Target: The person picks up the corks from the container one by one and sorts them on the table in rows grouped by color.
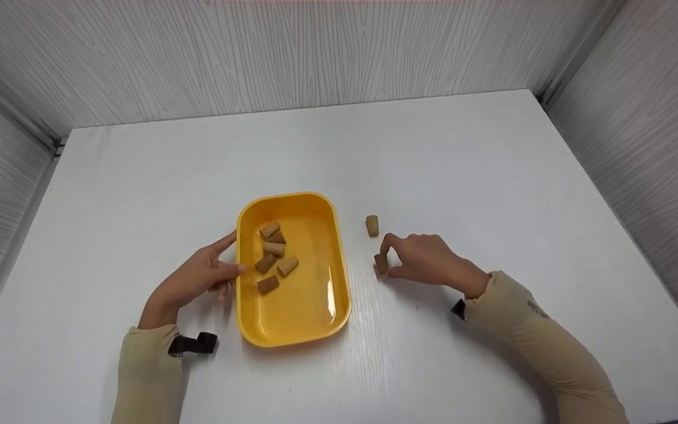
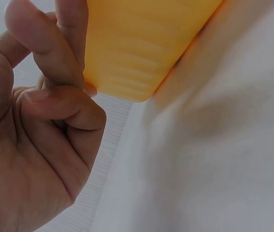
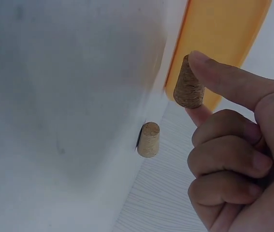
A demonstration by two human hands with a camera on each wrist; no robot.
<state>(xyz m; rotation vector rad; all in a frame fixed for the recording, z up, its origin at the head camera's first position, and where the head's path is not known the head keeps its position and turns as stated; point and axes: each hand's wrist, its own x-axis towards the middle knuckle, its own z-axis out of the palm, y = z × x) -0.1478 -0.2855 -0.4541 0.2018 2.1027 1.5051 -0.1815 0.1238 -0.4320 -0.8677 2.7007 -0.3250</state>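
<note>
A dark brown cork stopper (image 1: 381, 264) is pinched between the thumb and index finger of my right hand (image 1: 427, 259), just right of the tray. In the right wrist view the dark cork (image 3: 189, 86) shows its tapered shape, and the other fingers are curled into the palm. My left hand (image 1: 198, 275) holds the left side of a yellow plastic tray (image 1: 344, 294), thumb at the rim and index finger along the outer wall. Inside the tray lie several light and dark corks (image 1: 288, 266), mostly toward its left side.
One light cork (image 1: 372, 225) stays on the white table (image 1: 462, 159), just beyond the right hand. Grey wood-grain panels (image 1: 292, 59) border the table at the back and on both sides. Black straps (image 1: 193, 344) are worn at the wrists.
</note>
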